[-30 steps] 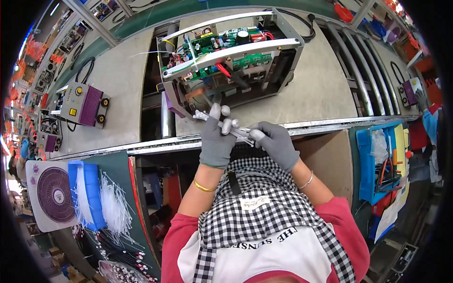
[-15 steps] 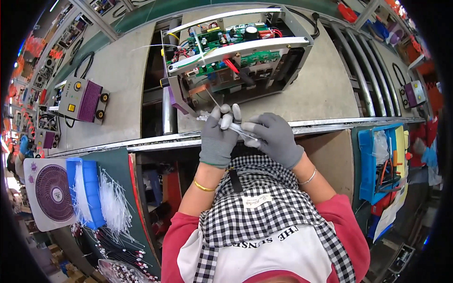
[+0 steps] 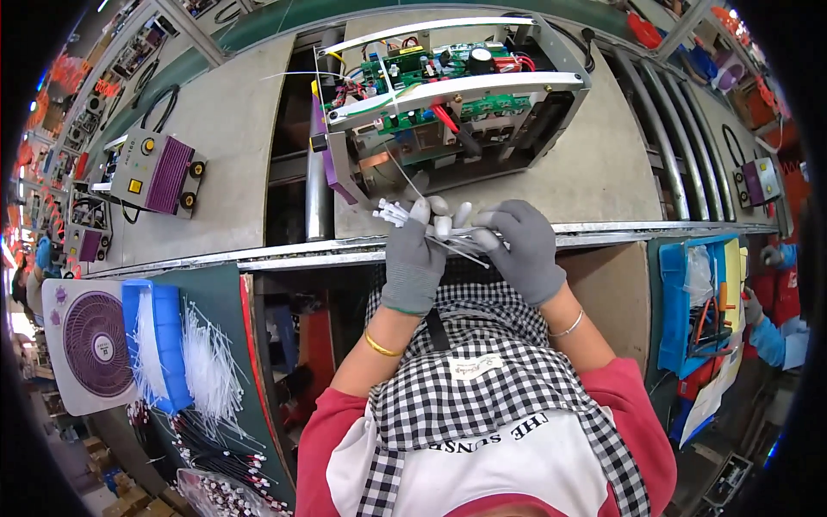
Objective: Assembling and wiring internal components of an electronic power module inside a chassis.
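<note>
Single head-worn fisheye view, looked steeply down over wearer's chest; checked apron filled 6 o'clock. Workbench curved across 12 o'clock, open machine chassis close ahead. Gloved hands near centre. Fan at 8 o'clock, blue tray at 3 o'clock

Grey knit gloves, white fingers; gold bangle, silver bracelet; red sleeves, checked apron.

Open machine chassis on bench at 12 o'clock; small box unit at 10; fan and cable ties pile at 8; tool tray at 3.
</note>
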Demonstrator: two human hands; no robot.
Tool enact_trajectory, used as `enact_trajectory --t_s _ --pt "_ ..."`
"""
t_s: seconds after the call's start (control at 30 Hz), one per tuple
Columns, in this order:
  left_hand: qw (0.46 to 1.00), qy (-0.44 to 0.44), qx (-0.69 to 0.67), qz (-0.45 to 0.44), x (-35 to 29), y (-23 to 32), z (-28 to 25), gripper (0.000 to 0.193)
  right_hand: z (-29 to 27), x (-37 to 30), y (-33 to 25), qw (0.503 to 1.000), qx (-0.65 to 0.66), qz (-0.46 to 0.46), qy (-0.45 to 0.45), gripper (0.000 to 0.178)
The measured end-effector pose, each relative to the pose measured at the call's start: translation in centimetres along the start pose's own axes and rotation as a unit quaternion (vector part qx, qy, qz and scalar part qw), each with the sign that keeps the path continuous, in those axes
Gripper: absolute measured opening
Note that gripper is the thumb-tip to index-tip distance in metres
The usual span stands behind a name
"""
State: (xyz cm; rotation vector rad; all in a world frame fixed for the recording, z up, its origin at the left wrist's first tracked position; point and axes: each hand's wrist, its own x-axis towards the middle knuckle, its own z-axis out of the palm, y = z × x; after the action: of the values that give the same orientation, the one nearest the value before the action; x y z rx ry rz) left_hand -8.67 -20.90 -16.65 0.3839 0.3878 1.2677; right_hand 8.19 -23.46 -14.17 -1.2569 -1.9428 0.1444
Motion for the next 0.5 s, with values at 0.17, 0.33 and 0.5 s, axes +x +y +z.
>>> enact_trajectory --t_s 0.17,0.33,0.5 --pt "0.999 0.041 0.002 -0.011 0.1 -0.4 0.9 0.024 -0.8 -0.6 0.4 0.986 0.139 0.095 0.000 0.015" --pt "0.995 0.089 0.049 -0.004 0.1 1.0 1.3 0.017 -2.9 -0.6 1.4 0.876 0.354 0.323 0.058 0.014" --pt "0.927 0.136 0.336 0.093 1.8 2.0 3.9 0.024 -4.4 0.7 4.5 0.926 0.302 0.222 0.045 0.017"
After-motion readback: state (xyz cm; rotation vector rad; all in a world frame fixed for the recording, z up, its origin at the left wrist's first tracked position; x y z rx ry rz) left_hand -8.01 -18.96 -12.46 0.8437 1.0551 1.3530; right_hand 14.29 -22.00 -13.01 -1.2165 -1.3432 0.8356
